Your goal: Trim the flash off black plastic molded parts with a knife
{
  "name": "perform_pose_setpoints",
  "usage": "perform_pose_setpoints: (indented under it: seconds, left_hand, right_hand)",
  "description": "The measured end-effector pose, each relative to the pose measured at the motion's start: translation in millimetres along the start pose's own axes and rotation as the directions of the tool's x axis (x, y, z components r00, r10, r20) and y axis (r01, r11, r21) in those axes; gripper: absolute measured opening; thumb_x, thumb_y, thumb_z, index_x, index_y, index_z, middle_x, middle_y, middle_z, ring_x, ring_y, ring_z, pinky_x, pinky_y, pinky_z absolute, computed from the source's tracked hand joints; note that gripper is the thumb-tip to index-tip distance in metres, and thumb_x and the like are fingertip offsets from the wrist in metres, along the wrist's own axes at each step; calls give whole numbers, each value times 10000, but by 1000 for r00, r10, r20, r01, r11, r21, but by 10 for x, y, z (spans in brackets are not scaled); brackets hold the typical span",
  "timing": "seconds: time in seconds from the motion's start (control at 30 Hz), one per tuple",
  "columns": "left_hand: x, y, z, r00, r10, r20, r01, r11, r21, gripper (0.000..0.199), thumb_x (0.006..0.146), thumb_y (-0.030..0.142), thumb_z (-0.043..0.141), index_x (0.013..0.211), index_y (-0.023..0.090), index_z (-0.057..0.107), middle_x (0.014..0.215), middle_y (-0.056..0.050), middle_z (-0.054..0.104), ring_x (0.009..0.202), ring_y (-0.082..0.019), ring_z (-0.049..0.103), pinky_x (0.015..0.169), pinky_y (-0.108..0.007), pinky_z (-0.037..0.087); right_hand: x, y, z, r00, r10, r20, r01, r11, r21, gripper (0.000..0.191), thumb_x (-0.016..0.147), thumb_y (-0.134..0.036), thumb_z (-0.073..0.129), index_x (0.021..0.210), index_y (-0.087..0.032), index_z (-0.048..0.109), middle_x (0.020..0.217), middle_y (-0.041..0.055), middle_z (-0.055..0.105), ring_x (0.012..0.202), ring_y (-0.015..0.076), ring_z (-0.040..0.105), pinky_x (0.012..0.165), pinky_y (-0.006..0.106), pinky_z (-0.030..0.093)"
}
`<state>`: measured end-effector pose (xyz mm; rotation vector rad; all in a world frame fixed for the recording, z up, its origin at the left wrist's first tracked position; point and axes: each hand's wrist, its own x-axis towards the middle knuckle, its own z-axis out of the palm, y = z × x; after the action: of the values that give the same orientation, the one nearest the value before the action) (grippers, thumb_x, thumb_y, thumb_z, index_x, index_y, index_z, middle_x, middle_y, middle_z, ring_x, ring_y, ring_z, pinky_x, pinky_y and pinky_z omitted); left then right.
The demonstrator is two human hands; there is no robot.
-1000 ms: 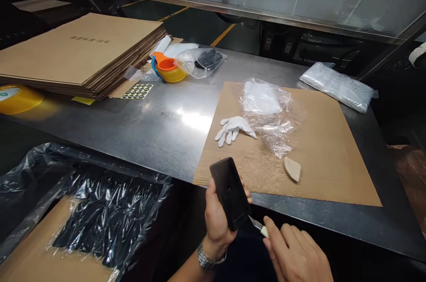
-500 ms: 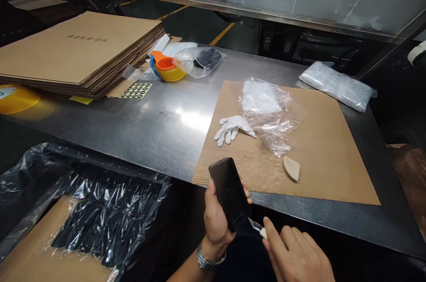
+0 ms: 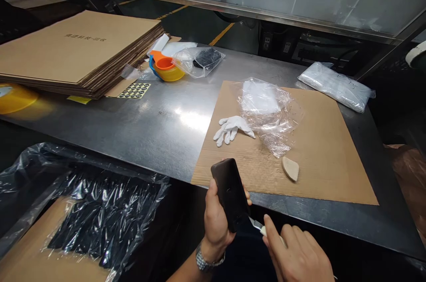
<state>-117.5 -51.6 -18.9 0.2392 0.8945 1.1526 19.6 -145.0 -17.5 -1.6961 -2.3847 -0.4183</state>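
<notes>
My left hand (image 3: 215,220) is wrapped round a black rectangular plastic piece (image 3: 230,193), shaped like a phone case, and holds it tilted just off the table's front edge. In my right hand (image 3: 297,251) is a small knife (image 3: 257,225) with a white handle, the index finger laid along it. The blade's tip is at the lower right edge of the black piece; whether it touches cannot be made out. Beyond my hands a white glove (image 3: 233,129) and a beige wedge-shaped block (image 3: 290,168) lie on a cardboard sheet (image 3: 328,153).
Crumpled clear plastic bags (image 3: 262,100) lie on the cardboard. A stack of flat cardboard (image 3: 83,47) stands at the left, with a tape roll (image 3: 171,73) and a sticker sheet (image 3: 135,90) beside it. A plastic-lined box (image 3: 109,211) of wrapped black pieces is lower left.
The black piece has turned slightly in my left hand, its top moving a little right. The knife stays at its lower right edge; otherwise the view has barely shifted.
</notes>
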Motion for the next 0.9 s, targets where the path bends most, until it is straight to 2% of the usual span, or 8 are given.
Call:
perform_pose_setpoints:
  seconds: [0.1, 0.17, 0.3, 0.4, 0.63, 0.8, 0.9]
  left_hand:
    - [15, 3, -16, 996, -45, -73, 49, 998, 49, 519, 856, 541, 389, 771, 103, 655, 603, -60, 649, 528, -159, 594, 513, -259, 487]
    - [31, 16, -25, 989, -95, -113, 105, 991, 87, 524, 842, 557, 410, 796, 96, 655, 588, -60, 650, 505, -158, 590, 488, -254, 478]
    - [56, 38, -26, 981, -150, -125, 169, 973, 158, 546, 821, 587, 422, 783, 89, 642, 559, -66, 642, 472, -159, 582, 462, -253, 464]
    - [60, 30, -23, 982, -155, -112, 175, 963, 204, 569, 815, 605, 412, 787, 83, 636, 553, -73, 637, 478, -165, 583, 474, -262, 467]
    - [59, 13, -23, 983, -156, -99, 174, 960, 220, 569, 801, 612, 431, 800, 83, 639, 567, -66, 635, 493, -165, 587, 477, -263, 469]
    - [52, 29, 3, 981, -172, -87, 189, 953, 236, 575, 798, 618, 432, 789, 82, 638, 573, -68, 635, 499, -160, 589, 466, -250, 464]
    - [44, 15, 5, 987, -143, -77, 159, 947, 279, 581, 808, 617, 413, 787, 79, 634, 563, -71, 631, 491, -159, 582, 474, -257, 469]
  right_hand:
    - [16, 28, -8, 1000, -6, 0, 6, 1000, -26, 266, 929, -256, 438, 1081, -142, 625, 553, -13, 490, 488, 131, 465, 544, 305, 242]
    - [35, 59, -20, 1000, -8, 3, 8, 999, 36, 281, 942, -256, 418, 1107, -136, 612, 566, -12, 509, 497, 125, 484, 544, 299, 260]
    - [79, 118, -47, 1000, 11, -20, -6, 971, 239, 309, 974, -194, 327, 1048, -90, 609, 522, -36, 511, 423, 75, 471, 485, 257, 275]
    - [110, 132, -53, 999, 36, -15, -31, 958, 284, 353, 987, -181, 272, 948, -99, 613, 493, -44, 519, 371, 65, 468, 435, 246, 257]
    - [130, 104, -43, 997, 4, 80, -28, 956, 292, 370, 994, -220, 236, 901, -159, 590, 466, -65, 509, 324, 85, 459, 397, 250, 247]
    - [125, 98, -45, 997, -4, 77, -14, 974, 225, 385, 994, -209, 221, 885, -163, 587, 451, -60, 509, 311, 93, 463, 403, 259, 244]
    - [91, 92, -19, 996, -5, 88, -13, 980, 199, 391, 994, -204, 204, 882, -167, 577, 438, -58, 511, 298, 96, 468, 395, 264, 223]
